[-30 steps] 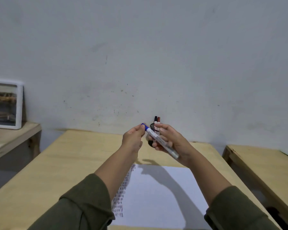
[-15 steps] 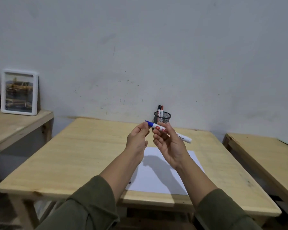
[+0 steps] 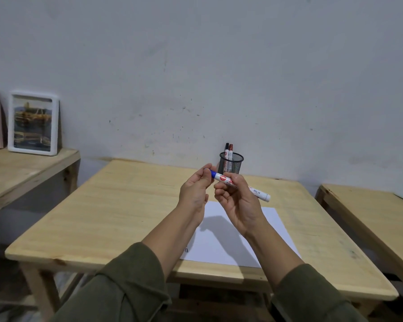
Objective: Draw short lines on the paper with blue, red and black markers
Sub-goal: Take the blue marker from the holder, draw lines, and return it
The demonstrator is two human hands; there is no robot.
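Both hands (image 3: 194, 194) (image 3: 239, 203) pinch one blue marker (image 3: 240, 185); two more in the cup (image 3: 231, 163) (paper (image 3: 272, 231) on wooden worktop (image 3: 107, 217)).

The scene is lit evenly and rather dimly, with a cool, greyish cast on the wall (image 3: 196, 66). Light appears to come from above and slightly behind, since a soft shadow of the arms and hands is thrown onto the paper (image 3: 272, 233) near the middle. No glare or blown highlights are seen; the table (image 3: 102, 217) is rendered in muted yellow. Focus is fairly sharp at the centre, where print on the blue marker (image 3: 240, 185) can partly be read. Wide-angle distortion is noticeable toward the edges, where the table sides splay outward, and the near sleeves are softened.
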